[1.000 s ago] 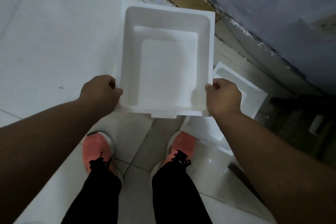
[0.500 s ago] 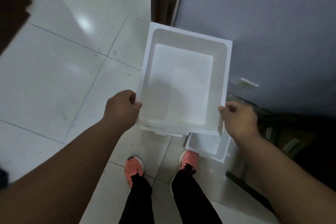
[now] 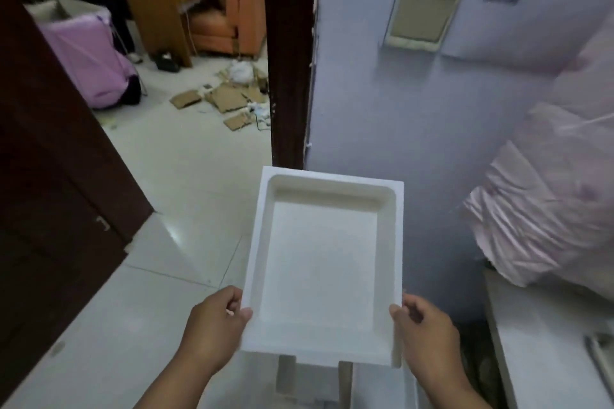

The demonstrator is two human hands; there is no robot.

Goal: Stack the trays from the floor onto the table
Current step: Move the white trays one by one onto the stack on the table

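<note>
A white foam tray (image 3: 324,262) is held level in the air in front of me, its hollow side up. My left hand (image 3: 216,329) grips its near left corner and my right hand (image 3: 427,337) grips its near right corner. Below it, part of another white tray (image 3: 309,378) shows on the floor. A white table surface (image 3: 545,342) lies at the lower right, to the right of the held tray.
A dark door frame (image 3: 287,53) and a pale blue wall (image 3: 398,103) stand straight ahead. A dark wooden cabinet (image 3: 50,192) fills the left. Pink plastic-wrapped bundles (image 3: 548,202) sit on the right above the table. Cardboard scraps (image 3: 226,100) litter the floor beyond the doorway.
The tray has come up from floor level to chest height in both hands. My view has swung up from my feet to the doorway, wall and table.
</note>
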